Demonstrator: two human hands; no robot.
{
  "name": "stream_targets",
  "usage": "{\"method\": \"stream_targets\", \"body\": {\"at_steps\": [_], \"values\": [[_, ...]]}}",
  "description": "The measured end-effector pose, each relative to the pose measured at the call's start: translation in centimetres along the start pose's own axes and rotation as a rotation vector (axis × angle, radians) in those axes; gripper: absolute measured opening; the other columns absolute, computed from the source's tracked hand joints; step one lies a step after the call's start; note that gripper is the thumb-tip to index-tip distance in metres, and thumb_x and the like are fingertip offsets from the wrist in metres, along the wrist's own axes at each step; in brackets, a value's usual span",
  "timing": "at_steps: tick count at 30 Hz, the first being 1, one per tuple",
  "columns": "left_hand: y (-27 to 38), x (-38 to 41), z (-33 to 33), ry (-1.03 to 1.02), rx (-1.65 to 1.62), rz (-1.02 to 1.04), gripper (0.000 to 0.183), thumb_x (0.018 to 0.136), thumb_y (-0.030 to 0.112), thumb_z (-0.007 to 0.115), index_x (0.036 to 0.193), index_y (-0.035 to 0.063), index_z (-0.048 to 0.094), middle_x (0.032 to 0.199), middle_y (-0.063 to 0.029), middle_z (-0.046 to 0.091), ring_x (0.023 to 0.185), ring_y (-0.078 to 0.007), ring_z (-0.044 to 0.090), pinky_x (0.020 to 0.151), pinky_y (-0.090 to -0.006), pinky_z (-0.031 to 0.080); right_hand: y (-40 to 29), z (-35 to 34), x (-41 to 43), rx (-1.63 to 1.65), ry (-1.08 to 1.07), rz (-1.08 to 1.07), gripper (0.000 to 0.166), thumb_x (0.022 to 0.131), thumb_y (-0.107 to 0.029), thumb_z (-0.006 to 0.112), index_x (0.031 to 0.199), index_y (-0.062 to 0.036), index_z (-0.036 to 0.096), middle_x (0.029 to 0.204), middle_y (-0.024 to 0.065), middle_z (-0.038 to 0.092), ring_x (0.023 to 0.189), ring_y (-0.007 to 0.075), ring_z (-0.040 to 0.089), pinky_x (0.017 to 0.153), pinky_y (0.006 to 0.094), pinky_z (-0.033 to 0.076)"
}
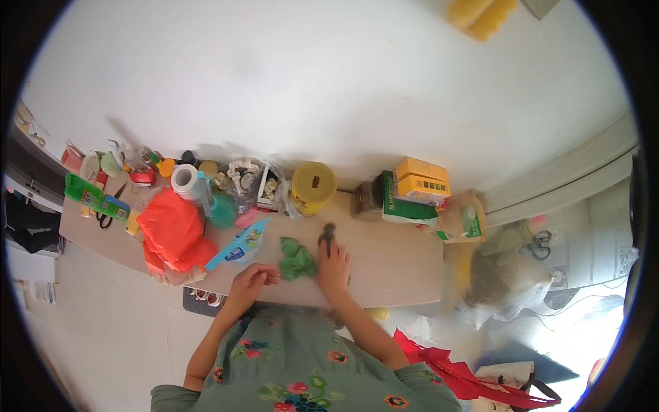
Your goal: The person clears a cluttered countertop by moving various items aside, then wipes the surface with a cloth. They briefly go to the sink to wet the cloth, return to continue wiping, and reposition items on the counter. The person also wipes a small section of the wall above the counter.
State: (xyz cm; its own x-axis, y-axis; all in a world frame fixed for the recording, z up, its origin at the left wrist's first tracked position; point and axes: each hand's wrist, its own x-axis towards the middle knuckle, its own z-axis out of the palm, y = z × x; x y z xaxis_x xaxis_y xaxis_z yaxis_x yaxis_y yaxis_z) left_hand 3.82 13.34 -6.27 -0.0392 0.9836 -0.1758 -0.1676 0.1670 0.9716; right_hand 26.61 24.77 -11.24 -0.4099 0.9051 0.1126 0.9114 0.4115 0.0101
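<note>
A crumpled green cloth or bag lies on the pale tabletop between my two hands. My left hand hovers just left of it near the front edge, fingers loosely bent, and no object shows in it. Right of the green bundle, my right hand is closed around a dark, blurred object whose end sticks out past the fingers; its exact kind cannot be told. A blue-and-white printed plastic packet rests beyond my left hand.
An orange-red plastic bag, a green spray can and black-handled scissors occupy the left side. Along the wall stand a white roll, a yellow-lidded tub and yellow boxes. A red bag hangs below right.
</note>
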Motion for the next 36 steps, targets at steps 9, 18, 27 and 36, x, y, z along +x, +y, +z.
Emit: {"method": "stream_targets", "body": {"at_steps": [9, 18, 27, 36], "values": [[0.3, 2.5, -0.1, 0.009, 0.062, -0.015, 0.021, 0.104, 0.007, 0.045, 0.117, -0.0021, 0.060, 0.106, -0.0105, 0.068, 0.093, -0.0167, 0.066, 0.087, -0.0297, 0.054, 10.3, 0.5, -8.5, -0.149, 0.042, 0.428, 0.048, 0.084, -0.008, 0.057, 0.133, -0.0101, 0.056, 0.138, 0.0112, 0.053, 0.104, 0.0337, 0.052, 0.085, 0.0463, 0.044], [0.7, 3.1, 2.3, -0.140, 0.083, -0.068, 0.023, 0.103, 0.005, 0.045, 0.121, -0.0018, 0.059, 0.109, -0.0117, 0.067, 0.097, -0.0174, 0.066, 0.090, -0.0310, 0.052, 2.9, 3.5, 4.6, -0.058, 0.081, 0.154, 0.050, 0.087, -0.012, 0.054, 0.137, -0.0073, 0.054, 0.143, 0.0117, 0.050, 0.115, 0.0300, 0.050, 0.092, 0.0434, 0.042], [0.2, 2.2, 1.2, -0.074, 0.270, 0.013, 0.028, 0.098, 0.001, 0.052, 0.125, 0.0016, 0.058, 0.118, -0.0155, 0.063, 0.105, -0.0236, 0.063, 0.092, -0.0330, 0.050, 6.2, 0.6, -2.4, -0.133, -0.055, 0.315, 0.053, 0.086, -0.014, 0.055, 0.139, -0.0102, 0.054, 0.141, 0.0091, 0.052, 0.113, 0.0310, 0.050, 0.091, 0.0438, 0.043], [-1.1, 6.8, 5.1, -0.165, 1.168, 0.559, 0.053, 0.074, 0.007, 0.075, 0.125, 0.0112, 0.061, 0.129, -0.0115, 0.055, 0.128, -0.0386, 0.042, 0.104, -0.0488, 0.040, 8.3, 2.7, 0.9, -0.130, 0.018, 0.405, 0.054, 0.084, -0.010, 0.056, 0.137, -0.0165, 0.056, 0.136, 0.0063, 0.054, 0.111, 0.0293, 0.050, 0.091, 0.0427, 0.042]]}}
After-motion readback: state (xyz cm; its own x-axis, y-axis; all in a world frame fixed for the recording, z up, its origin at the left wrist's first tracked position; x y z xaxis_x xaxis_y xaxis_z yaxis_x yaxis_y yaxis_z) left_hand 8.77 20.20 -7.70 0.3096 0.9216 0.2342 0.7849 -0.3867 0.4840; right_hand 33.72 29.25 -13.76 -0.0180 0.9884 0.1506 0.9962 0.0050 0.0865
